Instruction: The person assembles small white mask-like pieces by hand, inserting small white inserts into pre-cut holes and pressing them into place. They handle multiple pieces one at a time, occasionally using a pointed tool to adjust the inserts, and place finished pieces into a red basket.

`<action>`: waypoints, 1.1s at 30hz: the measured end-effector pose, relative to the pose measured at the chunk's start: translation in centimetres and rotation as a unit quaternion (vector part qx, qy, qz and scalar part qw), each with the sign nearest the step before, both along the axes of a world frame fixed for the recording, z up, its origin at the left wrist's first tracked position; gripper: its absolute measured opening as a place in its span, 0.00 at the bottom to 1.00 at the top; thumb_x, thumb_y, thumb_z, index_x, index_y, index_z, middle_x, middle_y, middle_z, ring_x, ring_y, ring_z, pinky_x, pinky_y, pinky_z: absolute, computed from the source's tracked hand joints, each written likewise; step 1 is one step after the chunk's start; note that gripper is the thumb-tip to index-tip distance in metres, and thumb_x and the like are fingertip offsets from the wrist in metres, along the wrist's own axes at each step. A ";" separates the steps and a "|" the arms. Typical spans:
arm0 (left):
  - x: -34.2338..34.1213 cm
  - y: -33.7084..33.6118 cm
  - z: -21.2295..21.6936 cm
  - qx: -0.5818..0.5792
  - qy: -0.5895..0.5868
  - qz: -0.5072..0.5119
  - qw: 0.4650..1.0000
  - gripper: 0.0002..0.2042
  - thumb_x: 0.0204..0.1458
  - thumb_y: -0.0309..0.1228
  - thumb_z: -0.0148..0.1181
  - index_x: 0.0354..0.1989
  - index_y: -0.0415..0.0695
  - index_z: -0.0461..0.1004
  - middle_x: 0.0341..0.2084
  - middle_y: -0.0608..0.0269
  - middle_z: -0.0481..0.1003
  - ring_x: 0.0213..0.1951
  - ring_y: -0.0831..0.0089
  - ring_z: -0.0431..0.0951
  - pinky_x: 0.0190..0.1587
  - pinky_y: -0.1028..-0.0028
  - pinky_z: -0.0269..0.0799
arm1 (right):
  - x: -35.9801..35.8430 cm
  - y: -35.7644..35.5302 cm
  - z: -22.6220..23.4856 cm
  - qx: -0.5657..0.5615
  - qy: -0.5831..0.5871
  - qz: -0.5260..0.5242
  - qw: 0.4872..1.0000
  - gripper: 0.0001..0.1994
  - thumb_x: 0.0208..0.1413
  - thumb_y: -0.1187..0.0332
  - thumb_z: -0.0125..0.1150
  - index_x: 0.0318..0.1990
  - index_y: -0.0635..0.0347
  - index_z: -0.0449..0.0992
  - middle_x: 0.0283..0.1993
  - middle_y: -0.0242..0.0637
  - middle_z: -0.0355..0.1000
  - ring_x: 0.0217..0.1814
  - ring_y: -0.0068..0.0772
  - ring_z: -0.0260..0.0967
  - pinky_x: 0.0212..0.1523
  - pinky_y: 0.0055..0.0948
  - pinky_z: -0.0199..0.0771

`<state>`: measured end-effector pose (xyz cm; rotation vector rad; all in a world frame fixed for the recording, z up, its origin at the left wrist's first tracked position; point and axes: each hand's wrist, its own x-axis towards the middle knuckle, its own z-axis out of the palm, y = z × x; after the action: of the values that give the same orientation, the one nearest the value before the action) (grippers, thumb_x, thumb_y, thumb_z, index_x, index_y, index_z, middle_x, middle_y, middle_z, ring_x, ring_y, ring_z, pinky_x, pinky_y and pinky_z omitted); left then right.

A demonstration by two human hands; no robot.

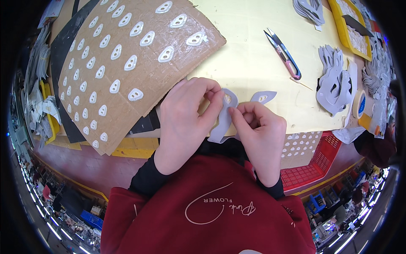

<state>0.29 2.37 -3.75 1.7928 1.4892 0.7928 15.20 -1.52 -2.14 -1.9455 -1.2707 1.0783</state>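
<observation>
1. I see a roll of tape [360,104] at the far right edge of the table, pale with a blue core, and a red plastic crate [315,163] below the near right table edge with a perforated white sheet [301,146] lying over it.
2. A yellow tray [343,29] sits far right, holding pale patterned pieces; another yellow tray [49,116] shows at the left among grey scraps.
3. A brown cardboard sheet [139,59] fills the far left, rough and matte, carrying rows of small white teardrop pieces [130,62], each with holes.
4. The table top [249,55] is a smooth cream mat. Thread snips [283,53] with a pink handle lie on it, far from me, blades shut.
5. A stack of grey curved cut-outs [336,82] rests at the right, soft and floppy.
6. The grey cut-out piece [224,120] lies at the near table edge, between my hands, thin and curved.
7. My left hand [186,120] is curled, thumb and fingertips pinching the piece's upper part.
8. My right hand [260,129] is closed too, fingers bent, pinching the same piece just beside the left.
</observation>
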 end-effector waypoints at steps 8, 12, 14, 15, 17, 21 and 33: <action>0.0 0.0 0.0 -0.006 0.001 0.000 1.000 0.05 0.49 0.24 0.65 0.31 0.41 0.74 0.25 0.60 0.74 0.29 0.62 0.76 0.34 0.66 0.71 | 0.0 0.0 -0.1 -0.006 0.000 0.003 1.000 0.06 0.53 0.73 0.69 0.36 0.60 0.76 0.14 0.31 0.67 0.13 0.24 0.65 0.17 0.26 0.62; 0.0 0.0 -0.1 -0.005 0.001 0.001 1.000 0.05 0.49 0.24 0.65 0.32 0.41 0.74 0.24 0.61 0.74 0.29 0.62 0.76 0.34 0.66 0.71 | -0.1 0.1 0.2 -0.006 -0.009 0.013 1.000 0.07 0.54 0.74 0.68 0.39 0.58 0.77 0.15 0.32 0.67 0.13 0.26 0.66 0.18 0.26 0.63; 0.0 0.0 -0.2 -0.004 -0.001 -0.002 1.000 0.05 0.49 0.24 0.65 0.32 0.41 0.74 0.24 0.61 0.75 0.29 0.62 0.76 0.34 0.66 0.71 | 0.0 0.0 0.3 0.008 -0.031 0.039 0.999 0.07 0.54 0.75 0.67 0.40 0.58 0.78 0.16 0.34 0.68 0.14 0.27 0.67 0.18 0.26 0.64; 0.0 0.0 -0.3 -0.003 -0.002 -0.003 1.000 0.05 0.50 0.24 0.65 0.32 0.41 0.74 0.24 0.61 0.75 0.29 0.62 0.76 0.34 0.66 0.71 | 0.0 -0.1 0.1 0.026 -0.034 0.042 0.998 0.07 0.55 0.75 0.67 0.40 0.58 0.79 0.16 0.35 0.69 0.15 0.27 0.68 0.19 0.27 0.64; 0.0 0.0 -0.2 -0.009 -0.004 -0.001 1.000 0.05 0.50 0.24 0.65 0.32 0.42 0.75 0.24 0.61 0.75 0.29 0.62 0.76 0.33 0.66 0.71 | 0.0 -0.4 -0.4 0.064 -0.040 0.047 0.996 0.06 0.55 0.75 0.67 0.41 0.58 0.80 0.18 0.36 0.71 0.16 0.28 0.70 0.19 0.27 0.65; 0.1 0.0 -0.3 -0.011 0.001 0.005 1.000 0.05 0.50 0.25 0.65 0.33 0.42 0.75 0.23 0.61 0.74 0.28 0.63 0.76 0.32 0.66 0.71 | -0.1 -0.4 -0.5 0.077 -0.046 0.050 0.995 0.05 0.55 0.74 0.66 0.40 0.58 0.81 0.19 0.38 0.72 0.17 0.30 0.70 0.20 0.27 0.66; 0.2 0.3 -0.4 -0.010 0.030 0.016 0.999 0.05 0.51 0.28 0.66 0.30 0.44 0.76 0.20 0.64 0.72 0.25 0.65 0.75 0.28 0.67 0.69 | 0.2 -0.6 -0.8 0.084 -0.049 0.054 0.994 0.10 0.55 0.73 0.67 0.45 0.55 0.80 0.16 0.34 0.67 0.14 0.29 0.66 0.18 0.28 0.63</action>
<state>0.46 2.68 -4.13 1.7965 1.5622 0.7427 15.40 -2.11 -2.99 -1.8403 -1.4854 0.9044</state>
